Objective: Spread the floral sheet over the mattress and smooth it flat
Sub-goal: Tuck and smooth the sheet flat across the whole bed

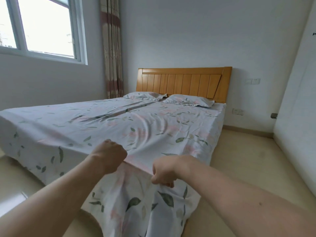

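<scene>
The floral sheet (pixel 119 120) covers the mattress (pixel 220 117) from the two pillows (pixel 188 100) at the far wooden headboard (pixel 184 82) to the near corner, where its loose end hangs down to the floor (pixel 248 159). Both hands grip the sheet at that near corner: the left hand (pixel 109 156) bunches cloth on the bed's edge, and the right hand (pixel 165 172), just to its right, pinches the hanging fold. Ripples fan out from the hands, and a long crease runs toward the pillows.
</scene>
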